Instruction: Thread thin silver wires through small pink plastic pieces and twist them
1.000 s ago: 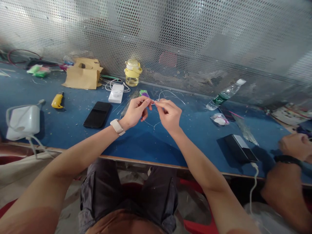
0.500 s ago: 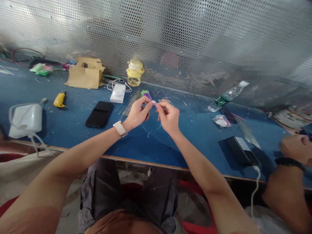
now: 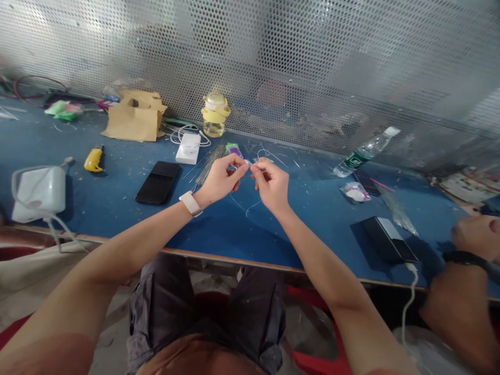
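Note:
My left hand [image 3: 223, 178], wearing a pale watch band, is closed in a pinch above the blue table. My right hand [image 3: 272, 186] pinches close beside it, the fingertips nearly touching. Between them runs a thin, pale wire-like strand [image 3: 247, 213] that droops in a loop below my hands and curves up above the right one. A tiny whitish bit shows at the fingertips, too small to name. Just behind my left hand lie small green and purple packets [image 3: 234, 150] and a bundle of thin strands [image 3: 211, 162].
A black phone [image 3: 158, 182], white charger [image 3: 188, 149] and yellow cutter [image 3: 94, 159] lie leftward. Behind stand a yellow-lidded bottle [image 3: 214, 114] and perforated metal panel [image 3: 250, 62]. Rightward are a water bottle [image 3: 365, 153], black box [image 3: 388, 240] and another person's hand [image 3: 475, 237].
The drooping loop has swung slightly right, and the strand arcs higher above my right hand. Both hands keep their pinch in nearly the same place.

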